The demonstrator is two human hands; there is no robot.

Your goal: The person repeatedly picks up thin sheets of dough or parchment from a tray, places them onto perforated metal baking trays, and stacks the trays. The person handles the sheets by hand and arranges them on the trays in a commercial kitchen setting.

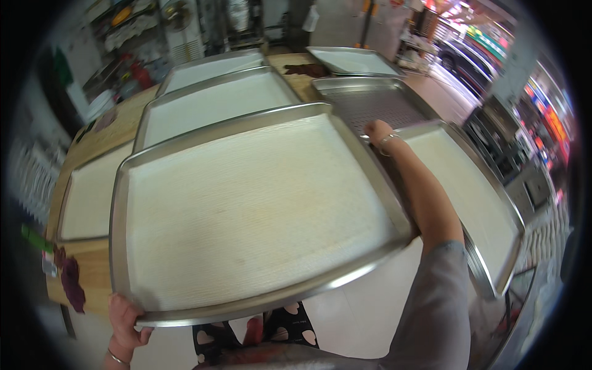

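Observation:
A large metal sheet pan [384,273] lies before me, its bottom covered by a pale, finely ribbed layer [249,212] whose material I cannot tell. My left hand [124,319] grips its near left corner, thumb below the rim. My right arm reaches past its right side. There my right hand [380,132] is closed at the far left corner of a second sheet pan [483,162], which has a similar pale lining. The fingers look shut on that pan's rim, though they are partly hidden. Just beyond this hand sits a bare perforated metal tray [370,101].
More lined pans, a middle one [217,104], a far one [212,69] and a left one [92,199], rest on a wooden table [88,259]. Another pan [356,61] stands far right. Dark cloths [73,284] lie at the table's left edge. Metal equipment [495,129] stands right.

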